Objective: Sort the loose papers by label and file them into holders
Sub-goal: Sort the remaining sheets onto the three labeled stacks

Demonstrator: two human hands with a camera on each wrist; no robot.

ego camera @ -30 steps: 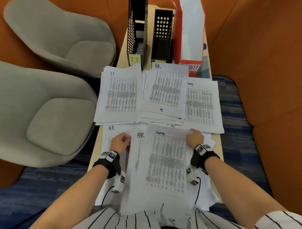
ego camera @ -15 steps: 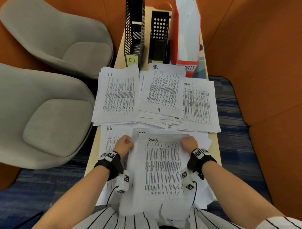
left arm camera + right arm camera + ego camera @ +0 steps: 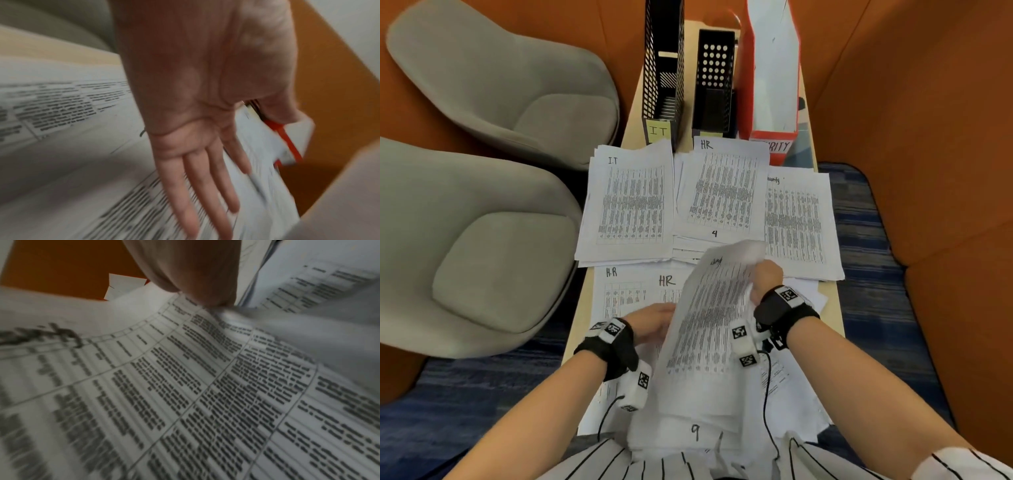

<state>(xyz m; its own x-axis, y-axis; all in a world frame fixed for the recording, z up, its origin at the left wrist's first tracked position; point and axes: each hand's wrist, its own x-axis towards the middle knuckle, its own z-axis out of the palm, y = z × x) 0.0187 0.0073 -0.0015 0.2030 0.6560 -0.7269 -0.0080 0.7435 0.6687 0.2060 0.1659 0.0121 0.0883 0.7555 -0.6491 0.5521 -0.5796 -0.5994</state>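
One white printed sheet (image 3: 709, 308) is pinched by its upper right edge in the right hand's (image 3: 765, 279) grip, lifted and curling. Left of it, the left hand (image 3: 654, 320) lies flat-fingered, holding nothing, on loose papers (image 3: 626, 294). Beyond the grip lie three sorted white stacks (image 3: 722, 192), then black mesh holders (image 3: 662, 68) and a red holder (image 3: 770, 68) on the desk (image 3: 825, 308).

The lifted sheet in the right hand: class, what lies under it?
Under the lifted sheet, pinched by the right hand, lie loose papers: one headed HR, another numbered 9. The left hand reaches beneath it. The pages directly below are hidden.
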